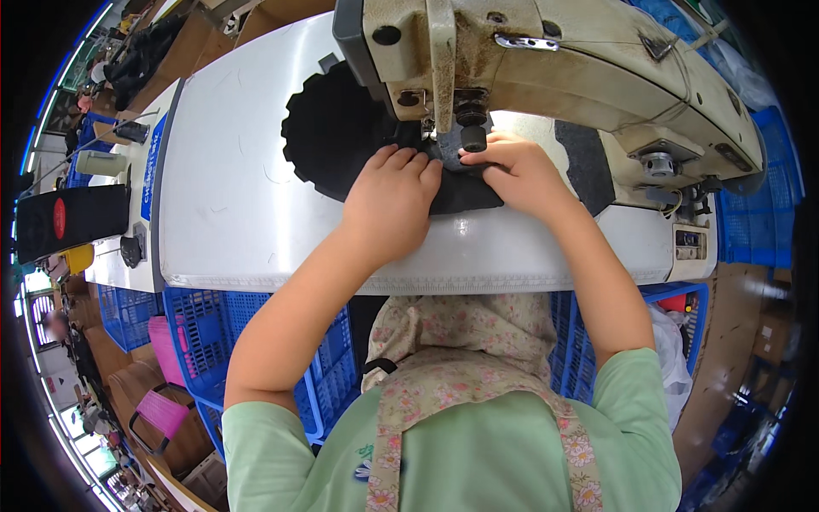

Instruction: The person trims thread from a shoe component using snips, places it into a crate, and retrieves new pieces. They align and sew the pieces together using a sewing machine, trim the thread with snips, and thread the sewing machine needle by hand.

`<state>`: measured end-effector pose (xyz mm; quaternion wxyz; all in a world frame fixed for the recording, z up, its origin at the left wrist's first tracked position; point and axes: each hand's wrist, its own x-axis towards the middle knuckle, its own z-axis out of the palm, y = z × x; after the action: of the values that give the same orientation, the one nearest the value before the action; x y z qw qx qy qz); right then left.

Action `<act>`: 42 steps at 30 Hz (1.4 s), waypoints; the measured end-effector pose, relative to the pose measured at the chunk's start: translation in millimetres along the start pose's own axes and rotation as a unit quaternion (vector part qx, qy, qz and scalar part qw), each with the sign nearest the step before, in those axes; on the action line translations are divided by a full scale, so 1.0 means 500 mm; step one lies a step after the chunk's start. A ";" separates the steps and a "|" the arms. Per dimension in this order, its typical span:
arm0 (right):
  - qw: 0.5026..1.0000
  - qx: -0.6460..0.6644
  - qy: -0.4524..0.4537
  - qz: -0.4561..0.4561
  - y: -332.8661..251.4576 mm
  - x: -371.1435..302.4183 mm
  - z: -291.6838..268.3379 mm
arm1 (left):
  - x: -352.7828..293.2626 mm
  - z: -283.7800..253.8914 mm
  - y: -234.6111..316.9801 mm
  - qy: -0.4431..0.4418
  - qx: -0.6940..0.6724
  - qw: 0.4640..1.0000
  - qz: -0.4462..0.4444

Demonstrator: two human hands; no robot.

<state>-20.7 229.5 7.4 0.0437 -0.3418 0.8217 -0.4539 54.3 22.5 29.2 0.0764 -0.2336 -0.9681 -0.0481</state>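
Note:
A black fabric piece (pixel 328 128) with a notched, rounded edge lies on the white sewing table under the head of a sewing machine (pixel 589 72). My left hand (pixel 392 200) rests on it, fingers side by side and laid over the cloth left of the needle; its thumb is hidden. Close to the right of the needle, my right hand (pixel 525 171) has its index finger stretched forward and its thumb below, pinching the work's edge. Between the hands is a dark grey part (pixel 450 147) beside the presser foot, which is partly covered by the machine head.
A second dark piece (pixel 589 166) lies under the machine arm. Blue plastic crates (pixel 205 341) stand below the table on both sides, another (pixel 759 205) at the right. Far left is another machine (pixel 77 218); a pink-seated chair (pixel 162 414) stands lower left.

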 end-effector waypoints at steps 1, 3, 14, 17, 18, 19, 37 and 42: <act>1.000 0.000 -0.004 0.002 0.002 -0.004 0.003 | 0.000 -0.002 -0.006 -0.007 0.002 1.000 0.011; 0.998 -0.046 -0.019 -0.028 0.005 -0.011 0.009 | -0.001 -0.006 -0.020 -0.015 0.000 1.000 0.019; 0.992 -0.091 0.070 -0.051 -0.039 -0.033 0.072 | 0.003 -0.028 -0.099 -0.036 -0.065 0.992 0.105; 0.992 -0.094 0.076 -0.044 -0.048 -0.037 0.081 | 0.008 -0.032 -0.111 -0.038 -0.076 0.989 0.122; 0.991 -0.098 0.082 -0.045 -0.049 -0.037 0.084 | 0.011 -0.033 -0.114 -0.038 -0.079 0.987 0.132; 0.991 -0.098 0.080 -0.044 -0.050 -0.037 0.087 | 0.013 -0.034 -0.117 -0.040 -0.082 0.985 0.143; 0.984 -0.114 0.126 -0.049 -0.052 -0.026 0.109 | 0.017 -0.023 -0.133 -0.018 -0.056 0.990 0.126; 0.987 -0.098 0.120 -0.036 -0.040 -0.019 0.097 | 0.020 -0.024 -0.112 -0.027 -0.037 0.994 0.099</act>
<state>15.8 193.4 -7.7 -0.1050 -0.3167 0.8488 -0.4102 21.2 -24.1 39.5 0.0458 -0.3317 -0.9397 -0.0694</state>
